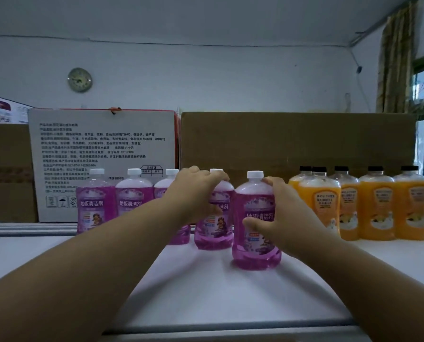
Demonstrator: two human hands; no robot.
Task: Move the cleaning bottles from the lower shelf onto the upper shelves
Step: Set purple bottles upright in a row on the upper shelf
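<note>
Right hand [277, 213] is clamped around the front purple bottle [255, 225], steadying it on the shelf [206, 292]; left hand [196, 193] is clamped on its neighbour [214, 233], aligning the row.

The front of the white shelf [206, 292] lies bare, so an arm can reach in freely from the near edge. Farther back, purple cleaner bottles [96, 201] crowd the left and orange bottles [376, 206] the right. Behind them a printed carton [102, 144] and a brown cardboard box [297, 137] wall off the rear. Above the caps there is open air.
</note>
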